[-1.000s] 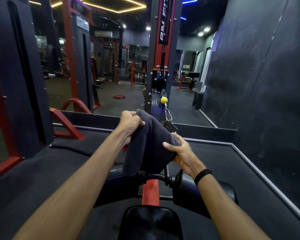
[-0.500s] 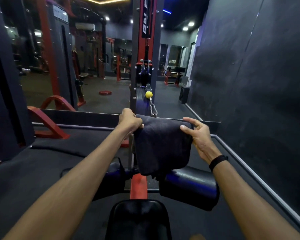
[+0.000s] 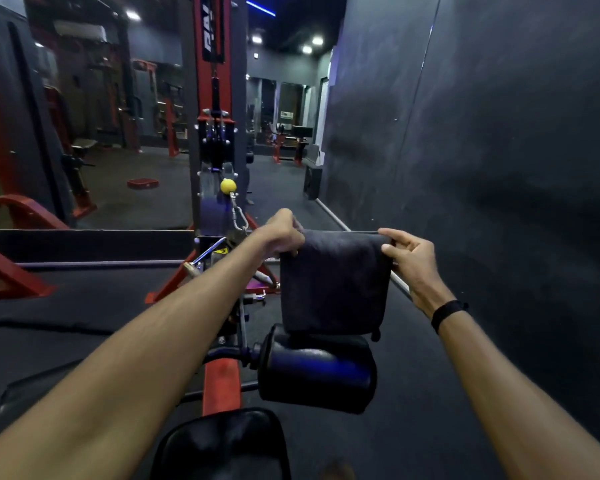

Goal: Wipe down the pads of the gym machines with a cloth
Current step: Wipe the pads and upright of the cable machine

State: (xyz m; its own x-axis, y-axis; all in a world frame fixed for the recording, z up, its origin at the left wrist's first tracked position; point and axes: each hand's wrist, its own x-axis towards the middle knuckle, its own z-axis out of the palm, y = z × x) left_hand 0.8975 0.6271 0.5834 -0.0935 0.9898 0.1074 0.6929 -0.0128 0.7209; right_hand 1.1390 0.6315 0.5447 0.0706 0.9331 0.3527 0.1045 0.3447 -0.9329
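Both hands are holding the cloth (image 3: 333, 282) stretched flat just above the roller pad (image 3: 317, 372), its hem hanging at the pad's top. The left hand (image 3: 280, 235) is fisting one upper corner; the right hand (image 3: 407, 258) is pinching the other between thumb and fingertips. Lowering it evenly, draped over the pad, should give full contact for wiping.

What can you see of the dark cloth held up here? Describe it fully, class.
The cloth is dark grey, soft and towel-like, seemingly folded into a rough rectangle. It hangs upright, stretched between the left hand and right hand, each pinching a top corner. Its lower edge hangs at the top of the black roller pad; whether they touch is unclear. A small tag dangles at its lower right corner.
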